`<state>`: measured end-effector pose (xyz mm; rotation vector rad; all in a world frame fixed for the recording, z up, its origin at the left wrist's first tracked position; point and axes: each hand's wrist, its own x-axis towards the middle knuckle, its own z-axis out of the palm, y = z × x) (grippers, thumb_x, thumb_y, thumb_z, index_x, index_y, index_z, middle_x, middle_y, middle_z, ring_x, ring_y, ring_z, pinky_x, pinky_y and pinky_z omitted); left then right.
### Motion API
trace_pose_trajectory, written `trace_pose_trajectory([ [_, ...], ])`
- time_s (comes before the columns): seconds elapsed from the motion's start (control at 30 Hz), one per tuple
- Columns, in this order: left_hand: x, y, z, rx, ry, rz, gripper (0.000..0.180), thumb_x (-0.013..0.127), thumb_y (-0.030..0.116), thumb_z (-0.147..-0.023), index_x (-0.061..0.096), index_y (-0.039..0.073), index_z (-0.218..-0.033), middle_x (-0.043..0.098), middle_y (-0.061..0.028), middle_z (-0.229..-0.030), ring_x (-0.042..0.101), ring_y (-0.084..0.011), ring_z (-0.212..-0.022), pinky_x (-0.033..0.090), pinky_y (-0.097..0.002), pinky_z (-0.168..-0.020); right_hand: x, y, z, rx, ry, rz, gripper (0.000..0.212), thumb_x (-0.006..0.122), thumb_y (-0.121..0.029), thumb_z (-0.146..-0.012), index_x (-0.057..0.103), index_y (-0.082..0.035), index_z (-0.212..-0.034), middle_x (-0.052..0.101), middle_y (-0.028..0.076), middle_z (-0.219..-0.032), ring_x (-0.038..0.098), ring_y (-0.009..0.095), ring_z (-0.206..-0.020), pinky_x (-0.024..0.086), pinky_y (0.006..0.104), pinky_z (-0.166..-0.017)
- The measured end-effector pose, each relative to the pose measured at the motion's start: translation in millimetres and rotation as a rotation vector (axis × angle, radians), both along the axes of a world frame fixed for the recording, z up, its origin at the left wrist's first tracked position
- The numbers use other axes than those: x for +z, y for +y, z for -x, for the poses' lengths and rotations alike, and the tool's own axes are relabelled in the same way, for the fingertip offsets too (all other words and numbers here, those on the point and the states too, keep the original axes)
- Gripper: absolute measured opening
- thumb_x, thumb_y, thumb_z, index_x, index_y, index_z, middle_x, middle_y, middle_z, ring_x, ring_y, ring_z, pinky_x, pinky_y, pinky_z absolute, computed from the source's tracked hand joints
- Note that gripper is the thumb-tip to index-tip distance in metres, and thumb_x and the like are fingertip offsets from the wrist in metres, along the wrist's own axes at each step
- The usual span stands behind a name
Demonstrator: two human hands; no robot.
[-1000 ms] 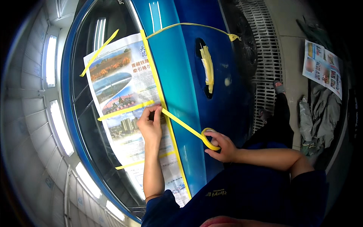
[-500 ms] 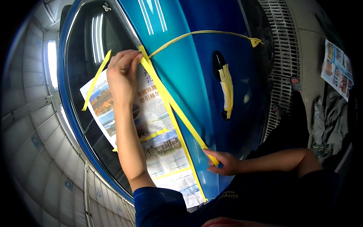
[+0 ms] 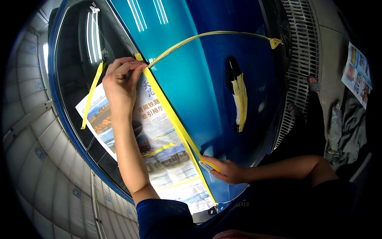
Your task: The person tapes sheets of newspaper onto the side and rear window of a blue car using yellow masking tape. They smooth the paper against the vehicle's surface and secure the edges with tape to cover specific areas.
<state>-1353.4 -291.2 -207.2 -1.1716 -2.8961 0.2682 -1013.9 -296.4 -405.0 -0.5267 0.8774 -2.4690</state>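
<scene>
- While my left hand [image 3: 118, 81] presses the yellow masking tape [image 3: 171, 115] onto the newspaper [image 3: 159, 151] at the car window [image 3: 75, 71] edge, its fingers [image 3: 129, 65] are pinched together on the strip.
- My right hand [image 3: 227, 171] has fingers clamped on the tape roll [image 3: 207, 165], low on the blue car door [image 3: 199, 79].
- I see 1 taut strip running between both hands.
- More tape covers the door handle [image 3: 239, 101].
</scene>
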Motion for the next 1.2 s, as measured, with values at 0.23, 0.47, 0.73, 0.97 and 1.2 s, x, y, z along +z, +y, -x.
trace_pose_trajectory([
  [0.23, -0.6, 2.8, -4.4, 0.070, 0.010, -0.001, 0.012, 0.082, 0.003, -0.082, 0.081, 0.005, -0.094, 0.073, -0.0073, -0.096, 0.065, -0.0174, -0.079, 0.053, -0.0294, -0.070, 2.9, -18.9, -7.9, -0.251, 0.077, -0.074, 0.066, 0.057, -0.009, -0.102, 0.025, -0.004, -0.161, 0.071, 0.024, -0.099, 0.068, 0.022, -0.065, 0.051, 0.0308, -0.051],
  [0.47, -7.3, -1.4, -3.5, 0.023, 0.068, 0.013, 0.011, 0.082, 0.003, -0.083, 0.079, 0.001, -0.094, 0.071, -0.0070, -0.097, 0.061, -0.0143, -0.082, 0.048, -0.0256, -0.071, 6.4, -9.0, -5.0, -0.266, 0.131, -0.220, 0.069, 0.062, -0.012, -0.101, 0.027, -0.005, -0.160, 0.071, 0.019, -0.087, 0.063, 0.021, -0.056, 0.046, 0.0297, -0.045],
  [0.73, -6.1, 14.9, 4.3, 0.214, 0.042, -0.132, 0.027, 0.088, 0.008, -0.080, 0.067, 0.000, -0.096, 0.067, -0.0051, -0.092, 0.059, -0.0103, -0.085, 0.050, -0.0234, -0.070, 1.8, -13.5, -2.3, -0.367, 0.177, -0.303, 0.066, 0.061, -0.016, -0.103, 0.030, -0.005, -0.160, 0.072, 0.017, -0.082, 0.061, 0.019, -0.052, 0.045, 0.0294, -0.043],
  [0.97, 18.7, 0.5, 6.5, -0.486, -0.020, 0.336, 0.020, 0.074, -0.002, -0.080, 0.073, 0.006, -0.098, 0.071, -0.0068, -0.104, 0.066, -0.0268, -0.104, 0.051, -0.0371, -0.088, -2.3, -10.6, 0.7, -0.435, 0.158, -0.307, 0.059, 0.060, -0.015, -0.103, 0.037, -0.005, -0.157, 0.074, 0.018, -0.085, 0.064, 0.020, -0.053, 0.049, 0.0308, -0.045],
  [1.2, 17.6, -2.4, 13.8, -0.579, -0.053, 0.414, 0.022, 0.071, -0.004, -0.080, 0.072, 0.006, -0.099, 0.070, -0.0061, -0.106, 0.064, -0.0271, -0.108, 0.051, -0.0369, -0.089, -2.1, -9.0, -0.1, -0.476, 0.201, -0.381, 0.054, 0.062, -0.015, -0.102, 0.045, -0.003, -0.152, 0.075, 0.018, -0.088, 0.066, 0.019, -0.054, 0.051, 0.0301, -0.046],
])
